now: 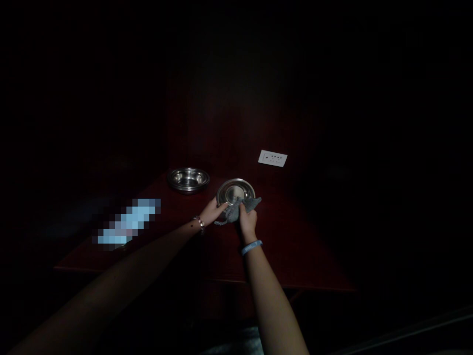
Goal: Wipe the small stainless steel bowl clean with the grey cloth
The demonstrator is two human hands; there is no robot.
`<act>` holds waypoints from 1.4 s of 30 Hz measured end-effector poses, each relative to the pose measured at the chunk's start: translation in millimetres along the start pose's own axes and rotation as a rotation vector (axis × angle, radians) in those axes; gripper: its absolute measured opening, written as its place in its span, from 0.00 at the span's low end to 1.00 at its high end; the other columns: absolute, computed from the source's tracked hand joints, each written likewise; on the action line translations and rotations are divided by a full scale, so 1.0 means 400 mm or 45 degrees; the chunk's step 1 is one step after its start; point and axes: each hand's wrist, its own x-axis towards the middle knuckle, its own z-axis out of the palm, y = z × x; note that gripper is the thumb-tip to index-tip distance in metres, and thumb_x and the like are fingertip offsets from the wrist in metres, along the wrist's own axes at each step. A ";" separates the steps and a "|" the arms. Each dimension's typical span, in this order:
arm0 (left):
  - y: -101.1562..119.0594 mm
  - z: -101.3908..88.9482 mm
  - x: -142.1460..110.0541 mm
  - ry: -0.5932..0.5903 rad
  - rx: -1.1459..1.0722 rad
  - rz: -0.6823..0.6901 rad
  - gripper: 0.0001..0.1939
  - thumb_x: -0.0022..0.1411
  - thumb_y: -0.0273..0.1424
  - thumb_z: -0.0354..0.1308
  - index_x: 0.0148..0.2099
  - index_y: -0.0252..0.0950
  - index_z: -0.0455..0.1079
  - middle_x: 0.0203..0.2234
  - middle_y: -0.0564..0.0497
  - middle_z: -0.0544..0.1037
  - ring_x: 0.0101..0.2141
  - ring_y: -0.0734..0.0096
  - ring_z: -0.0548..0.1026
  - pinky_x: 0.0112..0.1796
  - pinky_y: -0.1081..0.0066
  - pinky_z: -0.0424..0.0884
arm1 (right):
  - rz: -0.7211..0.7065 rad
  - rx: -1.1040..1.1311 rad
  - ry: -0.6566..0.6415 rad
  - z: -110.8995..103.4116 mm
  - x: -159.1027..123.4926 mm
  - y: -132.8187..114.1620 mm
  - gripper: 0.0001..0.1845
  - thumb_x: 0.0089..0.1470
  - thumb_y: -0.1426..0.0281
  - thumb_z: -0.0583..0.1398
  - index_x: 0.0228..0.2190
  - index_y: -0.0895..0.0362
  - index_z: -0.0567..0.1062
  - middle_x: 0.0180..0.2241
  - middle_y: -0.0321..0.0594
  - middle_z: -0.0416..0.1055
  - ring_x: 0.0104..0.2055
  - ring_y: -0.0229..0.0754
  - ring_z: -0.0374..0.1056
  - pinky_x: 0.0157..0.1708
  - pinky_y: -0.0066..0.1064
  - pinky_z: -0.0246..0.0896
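Observation:
A round stainless steel dish (236,187) is tilted toward me above the dark red table. My left hand (213,212) grips its left rim, the thumb over the edge and the fingers hidden behind. In my right hand (248,220) is a grey cloth (253,203), pressed against the near edge of the dish. Part of the cloth hangs down between the two hands. Farther left, a small stack of similar steel dishes (188,180) rests on the table, apart from my hands.
The dark red table (288,256) ends at a front edge near me. A white socket plate (272,158) is on the wall behind. A pixelated bright blue object (129,222) lies at the table's left. The surroundings are very dark.

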 end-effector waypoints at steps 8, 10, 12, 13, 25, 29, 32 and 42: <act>-0.010 -0.004 -0.003 -0.056 0.061 0.090 0.30 0.56 0.33 0.58 0.60 0.30 0.57 0.57 0.36 0.68 0.58 0.58 0.66 0.60 0.58 0.56 | 0.012 0.026 -0.018 0.000 0.001 0.003 0.16 0.50 0.63 0.59 0.29 0.64 0.79 0.33 0.52 0.79 0.35 0.49 0.77 0.33 0.29 0.66; -0.011 -0.005 -0.004 -0.067 0.064 0.104 0.33 0.56 0.34 0.57 0.61 0.30 0.54 0.56 0.37 0.68 0.59 0.58 0.65 0.61 0.59 0.55 | -0.001 0.030 -0.022 -0.001 0.001 0.005 0.16 0.50 0.62 0.59 0.28 0.63 0.79 0.32 0.52 0.79 0.35 0.49 0.77 0.32 0.29 0.66; -0.012 -0.006 -0.004 -0.077 0.057 0.113 0.33 0.57 0.34 0.57 0.62 0.31 0.53 0.56 0.37 0.68 0.58 0.59 0.65 0.61 0.59 0.55 | -0.014 0.048 -0.025 0.000 0.001 0.007 0.16 0.50 0.62 0.59 0.28 0.63 0.79 0.32 0.51 0.80 0.34 0.48 0.77 0.32 0.29 0.66; -0.012 -0.007 -0.003 -0.079 0.051 0.117 0.33 0.56 0.33 0.57 0.62 0.31 0.52 0.56 0.38 0.68 0.58 0.59 0.65 0.61 0.59 0.54 | -0.013 0.055 -0.021 0.001 0.002 0.007 0.16 0.50 0.62 0.59 0.28 0.63 0.79 0.32 0.50 0.80 0.35 0.48 0.77 0.32 0.29 0.67; 0.015 -0.012 0.001 0.015 -0.030 0.092 0.29 0.55 0.30 0.56 0.59 0.29 0.59 0.52 0.40 0.72 0.54 0.56 0.69 0.58 0.60 0.60 | -0.011 0.096 -0.032 0.009 0.003 0.007 0.16 0.49 0.62 0.59 0.29 0.63 0.79 0.32 0.49 0.80 0.35 0.47 0.76 0.32 0.28 0.67; 0.020 -0.015 0.004 0.045 -0.006 0.082 0.23 0.58 0.30 0.53 0.55 0.30 0.64 0.52 0.41 0.73 0.53 0.57 0.70 0.58 0.60 0.60 | -0.029 0.092 -0.051 0.008 -0.001 -0.003 0.15 0.50 0.63 0.59 0.29 0.63 0.79 0.32 0.49 0.80 0.36 0.47 0.76 0.34 0.29 0.67; 0.026 -0.016 0.004 0.068 0.009 0.055 0.20 0.59 0.29 0.51 0.53 0.31 0.67 0.49 0.43 0.76 0.52 0.58 0.71 0.58 0.58 0.61 | -0.033 0.075 -0.075 0.005 -0.005 -0.009 0.14 0.50 0.63 0.60 0.29 0.62 0.79 0.33 0.49 0.80 0.36 0.47 0.76 0.35 0.28 0.67; 0.027 -0.018 0.001 0.064 0.053 0.054 0.19 0.59 0.30 0.52 0.52 0.31 0.68 0.49 0.43 0.76 0.54 0.58 0.69 0.59 0.60 0.60 | -0.012 0.031 -0.033 0.003 -0.001 -0.005 0.14 0.49 0.63 0.60 0.27 0.62 0.79 0.30 0.49 0.80 0.35 0.48 0.76 0.31 0.28 0.66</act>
